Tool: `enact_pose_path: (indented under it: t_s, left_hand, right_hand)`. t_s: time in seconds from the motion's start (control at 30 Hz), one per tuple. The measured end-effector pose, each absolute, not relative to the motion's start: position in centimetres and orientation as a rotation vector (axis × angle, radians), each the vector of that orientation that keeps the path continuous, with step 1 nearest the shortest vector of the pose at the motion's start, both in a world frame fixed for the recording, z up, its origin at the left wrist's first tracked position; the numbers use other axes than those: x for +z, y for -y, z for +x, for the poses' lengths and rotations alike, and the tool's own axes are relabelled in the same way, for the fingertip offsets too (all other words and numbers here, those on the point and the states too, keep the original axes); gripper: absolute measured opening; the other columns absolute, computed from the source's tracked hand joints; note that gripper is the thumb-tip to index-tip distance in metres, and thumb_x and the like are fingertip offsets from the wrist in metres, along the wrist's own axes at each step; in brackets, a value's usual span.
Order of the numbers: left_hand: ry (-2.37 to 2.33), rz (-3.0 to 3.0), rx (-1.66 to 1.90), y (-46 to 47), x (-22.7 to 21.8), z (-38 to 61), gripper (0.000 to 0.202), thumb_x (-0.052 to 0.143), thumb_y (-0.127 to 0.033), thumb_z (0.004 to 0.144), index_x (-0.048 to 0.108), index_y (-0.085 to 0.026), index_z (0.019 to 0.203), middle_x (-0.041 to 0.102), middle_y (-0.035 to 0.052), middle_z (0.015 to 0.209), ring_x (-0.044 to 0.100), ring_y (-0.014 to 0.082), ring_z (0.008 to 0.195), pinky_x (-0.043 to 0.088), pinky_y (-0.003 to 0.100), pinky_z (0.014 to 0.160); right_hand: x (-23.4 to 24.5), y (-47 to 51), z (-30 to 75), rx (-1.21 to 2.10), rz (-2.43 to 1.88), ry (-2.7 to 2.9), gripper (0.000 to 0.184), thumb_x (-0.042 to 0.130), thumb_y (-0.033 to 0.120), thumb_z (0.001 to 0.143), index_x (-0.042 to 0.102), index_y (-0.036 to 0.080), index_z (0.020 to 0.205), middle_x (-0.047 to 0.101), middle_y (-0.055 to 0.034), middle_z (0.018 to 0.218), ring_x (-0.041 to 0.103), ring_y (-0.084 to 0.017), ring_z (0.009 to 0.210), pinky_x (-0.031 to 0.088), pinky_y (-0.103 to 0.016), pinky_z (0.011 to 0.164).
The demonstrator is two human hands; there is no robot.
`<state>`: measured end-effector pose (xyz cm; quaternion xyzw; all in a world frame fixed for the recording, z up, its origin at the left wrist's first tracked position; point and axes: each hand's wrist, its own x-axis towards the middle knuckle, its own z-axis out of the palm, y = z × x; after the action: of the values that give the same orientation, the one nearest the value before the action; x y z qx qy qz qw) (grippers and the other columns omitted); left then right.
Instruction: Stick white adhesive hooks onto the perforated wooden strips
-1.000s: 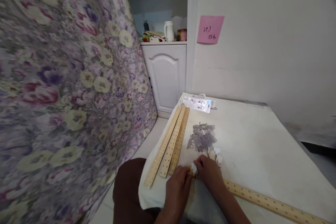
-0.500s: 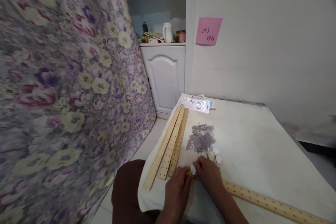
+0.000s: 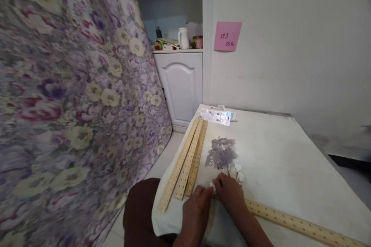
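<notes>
Near the table's front edge, my left hand (image 3: 197, 209) is closed around the end of a perforated wooden strip (image 3: 292, 222), with its fingertips against a small white hook piece (image 3: 213, 190). My right hand (image 3: 232, 193) pinches that same piece from the other side. Fingers hide most of the piece and the strip's end. The strip runs under my right forearm toward the lower right. Just beyond my right hand lie several white hooks (image 3: 238, 175). Farther back is a heap of grey translucent hooks (image 3: 222, 152).
Left of my hands lie three perforated wooden strips (image 3: 193, 156), side by side lengthwise. Clear packaging (image 3: 215, 117) sits at the back of the white-covered table (image 3: 275, 154). A floral curtain (image 3: 87, 104) hangs at left, beside a white cabinet (image 3: 181, 85); a wall stands behind.
My left fingertips have shifted slightly right, covering the strip's end and part of the small white hook. My right hand has barely moved. The camera view has tilted slightly.
</notes>
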<state>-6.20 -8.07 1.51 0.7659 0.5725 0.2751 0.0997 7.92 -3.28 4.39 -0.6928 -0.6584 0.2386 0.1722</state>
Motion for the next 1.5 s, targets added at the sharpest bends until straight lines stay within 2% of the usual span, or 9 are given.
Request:
enact_pose_path:
  t_s: [0.1, 0.2, 0.3, 0.53, 1.2, 1.27, 1.4, 1.5]
  left_hand:
    - [-1.709, 2.28, 0.776, 8.1, 1.7, -6.2, 0.025, 0.042, -0.024, 0.094, 0.062, -0.03, 0.108, 0.061, 0.0002, 0.082, 0.062, 0.0131, 0.072, 0.047, 0.02, 0.063]
    - [-1.73, 2.287, 0.756, 8.1, 1.8, -6.2, 0.025, 0.043, -0.024, 0.094, 0.062, -0.03, 0.109, 0.061, 0.0, 0.081, 0.062, 0.0132, 0.071, 0.047, 0.02, 0.062]
    - [-1.744, 2.29, 0.739, 8.1, 1.8, -6.2, 0.024, 0.043, -0.026, 0.094, 0.063, -0.031, 0.108, 0.061, -0.0001, 0.082, 0.062, 0.0133, 0.072, 0.046, 0.02, 0.061]
    - [-1.718, 2.286, 0.781, 8.0, 1.6, -6.3, 0.024, 0.042, -0.025, 0.095, 0.064, -0.029, 0.106, 0.061, 0.0004, 0.082, 0.063, 0.0128, 0.072, 0.048, 0.02, 0.063]
    - [-1.678, 2.219, 0.822, 7.8, 2.0, -6.3, 0.025, 0.042, -0.026, 0.094, 0.066, -0.028, 0.102, 0.064, 0.0011, 0.084, 0.064, 0.0135, 0.076, 0.05, 0.021, 0.067]
    - [-1.67, 2.207, 0.85, 7.8, 1.8, -6.4, 0.025, 0.043, -0.025, 0.094, 0.066, -0.028, 0.103, 0.065, 0.0013, 0.085, 0.065, 0.0137, 0.078, 0.051, 0.022, 0.068]
    - [-1.637, 2.152, 0.96, 7.7, 1.4, -6.6, 0.024, 0.046, -0.026, 0.093, 0.065, -0.027, 0.107, 0.067, 0.0025, 0.09, 0.065, 0.0148, 0.082, 0.053, 0.024, 0.074]
    - [-1.636, 2.096, 1.012, 7.7, 1.3, -6.7, 0.025, 0.048, -0.025, 0.092, 0.063, -0.026, 0.111, 0.068, 0.003, 0.096, 0.066, 0.0158, 0.089, 0.053, 0.026, 0.079]
  right_hand:
    - [4.3, 3.4, 8.4, 0.756, -1.87, 1.856, 0.022, 0.048, 0.028, 0.086, 0.065, 0.02, 0.072, 0.071, -0.0043, 0.074, 0.064, -0.018, 0.073, 0.035, -0.025, 0.062]
    - [4.2, 3.4, 9.1, 0.849, -1.76, 1.841, 0.013, 0.054, 0.023, 0.08, 0.067, 0.02, 0.078, 0.071, -0.0014, 0.074, 0.064, -0.015, 0.072, 0.039, -0.022, 0.064]
    - [4.0, 3.3, 9.5, 0.944, -1.707, 1.804, 0.012, 0.057, 0.019, 0.074, 0.068, 0.017, 0.08, 0.071, -0.0012, 0.07, 0.064, -0.014, 0.067, 0.041, -0.021, 0.06]
    - [3.9, 3.1, 9.4, 1.085, -1.668, 1.705, 0.011, 0.058, 0.016, 0.071, 0.067, 0.016, 0.078, 0.07, -0.0007, 0.063, 0.062, -0.013, 0.052, 0.043, -0.019, 0.05]
    - [3.6, 3.1, 9.2, 1.036, -1.701, 1.697, 0.012, 0.059, 0.013, 0.067, 0.069, 0.016, 0.074, 0.07, -0.0001, 0.063, 0.063, -0.013, 0.056, 0.042, -0.019, 0.053]
    - [3.6, 3.2, 9.2, 1.04, -1.684, 1.686, 0.015, 0.059, 0.013, 0.068, 0.069, 0.016, 0.078, 0.071, -0.0008, 0.065, 0.065, -0.013, 0.057, 0.044, -0.019, 0.053]
    - [3.5, 3.4, 9.1, 1.046, -1.651, 1.656, 0.029, 0.057, 0.014, 0.071, 0.067, 0.014, 0.098, 0.072, -0.0014, 0.073, 0.066, -0.013, 0.055, 0.046, -0.02, 0.051]
    - [3.8, 3.7, 9.2, 1.027, -1.63, 1.657, 0.031, 0.054, 0.015, 0.075, 0.065, 0.014, 0.104, 0.073, -0.0018, 0.077, 0.066, -0.013, 0.052, 0.048, -0.021, 0.053]
